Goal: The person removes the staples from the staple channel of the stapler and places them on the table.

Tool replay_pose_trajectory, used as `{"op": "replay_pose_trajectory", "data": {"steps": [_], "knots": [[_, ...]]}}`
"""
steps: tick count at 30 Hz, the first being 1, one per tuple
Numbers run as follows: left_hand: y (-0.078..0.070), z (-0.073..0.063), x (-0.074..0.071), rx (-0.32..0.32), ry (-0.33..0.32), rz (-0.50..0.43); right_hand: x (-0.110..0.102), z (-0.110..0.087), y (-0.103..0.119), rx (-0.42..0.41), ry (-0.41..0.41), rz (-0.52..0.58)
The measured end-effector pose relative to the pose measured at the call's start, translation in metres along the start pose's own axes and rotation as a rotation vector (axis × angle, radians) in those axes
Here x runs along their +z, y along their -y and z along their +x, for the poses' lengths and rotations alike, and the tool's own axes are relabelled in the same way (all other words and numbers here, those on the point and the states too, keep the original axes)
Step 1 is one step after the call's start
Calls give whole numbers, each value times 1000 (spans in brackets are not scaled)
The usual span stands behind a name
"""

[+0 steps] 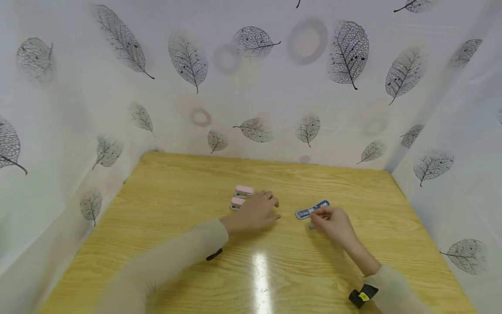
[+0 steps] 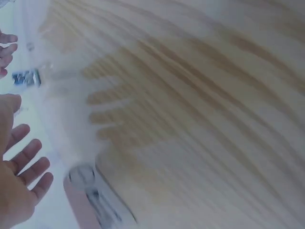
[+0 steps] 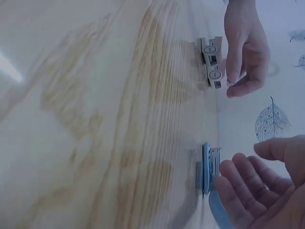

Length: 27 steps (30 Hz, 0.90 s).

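Note:
Two small pink staplers, a farther one (image 1: 244, 190) and a nearer one (image 1: 237, 202), lie side by side left of the table's middle. My left hand (image 1: 256, 211) is over their right end, hiding part of them, fingers loosely spread and holding nothing. Below that hand in the left wrist view, one pink stapler (image 2: 78, 202) shows its metal underside. A long blue patterned piece with metal along it (image 1: 306, 213), like a stapler folded out flat, lies to the right. At its near edge is my right hand (image 1: 333, 222), thumb apart from gently bent fingers. A small grey block (image 1: 312, 226) sits beside those fingertips.
The wood-grain table (image 1: 188, 174) is bordered at the back and sides by a pale leaf-print curtain (image 1: 274, 87). A bright light reflection (image 1: 260, 279) crosses its near part. Black wrist straps show on both arms, the right one (image 1: 362, 296) with a yellow mark.

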State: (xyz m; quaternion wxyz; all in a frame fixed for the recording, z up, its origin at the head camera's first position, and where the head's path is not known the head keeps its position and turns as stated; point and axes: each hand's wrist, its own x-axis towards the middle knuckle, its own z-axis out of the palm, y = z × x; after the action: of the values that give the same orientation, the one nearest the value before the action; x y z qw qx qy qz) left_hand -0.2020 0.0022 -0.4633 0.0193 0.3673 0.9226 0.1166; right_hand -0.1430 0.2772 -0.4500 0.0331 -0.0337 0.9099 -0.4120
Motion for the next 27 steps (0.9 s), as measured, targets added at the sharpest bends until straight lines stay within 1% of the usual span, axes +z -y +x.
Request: {"op": "replay_pose_trajectory", "data": {"steps": [2, 5, 8, 9, 12, 15, 17, 20, 23, 25, 27], "knots": [[9, -11, -9, 15, -22, 16, 6, 2, 4, -72, -12, -27], [24, -27, -17, 46, -91, 55, 17, 7, 13, -172, -28, -39], [38, -45, -27, 57, -151, 77, 29, 12, 24, -260, -46, -74], [43, -51, -29, 55, -165, 86, 33, 14, 28, -292, -59, -97], [56, -68, -38, 22, -180, 103, 44, 19, 39, -376, -90, -185], [69, -79, -43, -15, -182, 111, 55, 25, 51, -438, -109, -275], [77, -85, -45, -33, -185, 98, 63, 30, 56, -472, -101, -342], [86, -90, -45, -50, -192, 80, 74, 37, 63, -539, -80, -443], [93, -91, -42, -62, -185, 81, 86, 46, 68, -615, -49, -528], [97, -91, -38, -66, -170, 85, 93, 52, 72, -659, -28, -587], [99, -90, -35, -70, -154, 77, 99, 58, 76, -687, -1, -631]]}}
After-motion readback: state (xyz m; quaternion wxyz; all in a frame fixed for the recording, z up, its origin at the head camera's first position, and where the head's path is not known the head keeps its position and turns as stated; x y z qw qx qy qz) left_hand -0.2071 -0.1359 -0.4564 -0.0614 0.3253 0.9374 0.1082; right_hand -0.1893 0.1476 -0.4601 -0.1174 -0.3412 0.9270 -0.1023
